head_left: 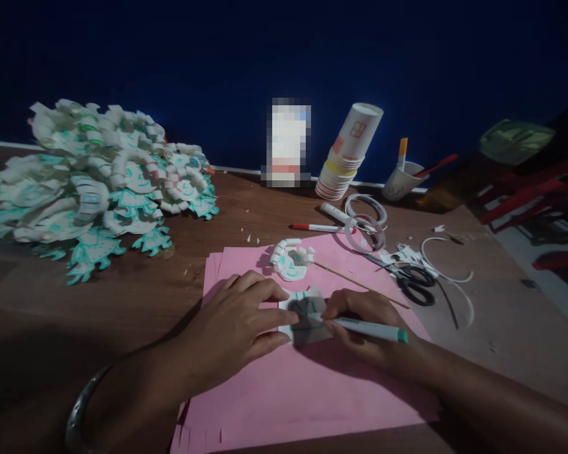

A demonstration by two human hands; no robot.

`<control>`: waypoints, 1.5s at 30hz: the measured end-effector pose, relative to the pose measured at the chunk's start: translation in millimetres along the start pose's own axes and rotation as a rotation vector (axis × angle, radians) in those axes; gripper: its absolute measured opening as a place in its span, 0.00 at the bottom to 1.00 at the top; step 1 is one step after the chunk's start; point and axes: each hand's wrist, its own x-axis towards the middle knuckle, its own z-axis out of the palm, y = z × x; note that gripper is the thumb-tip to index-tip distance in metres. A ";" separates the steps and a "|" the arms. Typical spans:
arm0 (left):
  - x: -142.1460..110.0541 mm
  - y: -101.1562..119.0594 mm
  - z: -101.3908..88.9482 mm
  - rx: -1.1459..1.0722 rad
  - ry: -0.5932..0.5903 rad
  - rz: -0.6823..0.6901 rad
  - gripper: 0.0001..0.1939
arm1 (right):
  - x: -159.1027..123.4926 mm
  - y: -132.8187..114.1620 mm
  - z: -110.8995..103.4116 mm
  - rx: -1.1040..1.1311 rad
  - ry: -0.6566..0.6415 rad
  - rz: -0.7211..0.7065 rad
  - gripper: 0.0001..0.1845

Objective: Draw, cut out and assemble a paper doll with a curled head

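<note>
My left hand [239, 321] lies flat with its fingers stretched out, pressing down a small white paper piece [307, 315] marked with teal lines. My right hand [366, 328] is closed round a teal marker pen [373, 330] whose tip meets that paper piece. Both hands rest on a stack of pink paper sheets [303, 391] on the brown wooden table [137, 284]. Just beyond the hands lies a finished paper-cup figure [291, 258] with curled strips and a drawn teal face, and a thin wooden stick [360, 284] runs from it to the right.
A big heap of finished paper figures [94, 183] fills the left. At the back stand a tilted stack of paper cups [348, 154] and a cup holding pens [402, 180]. Red-capped markers [322, 227], tape rolls [366, 217], black scissors [414, 280] and paper scraps lie to the right.
</note>
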 end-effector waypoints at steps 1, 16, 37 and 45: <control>-0.1 0.1 0.0 0.001 0.002 0.001 0.12 | 0.0 0.4 0.1 0.000 0.003 0.001 0.02; 0.3 3.1 -3.1 0.053 0.004 0.029 0.12 | -1.6 -0.8 -4.4 0.013 0.168 0.117 0.03; 8.3 10.6 9.3 0.170 0.010 0.126 0.13 | 0.6 2.3 -9.1 -0.005 0.166 0.093 0.04; 8.7 10.2 7.1 0.160 -0.022 0.121 0.14 | 0.5 2.6 -9.5 -0.052 0.120 0.067 0.02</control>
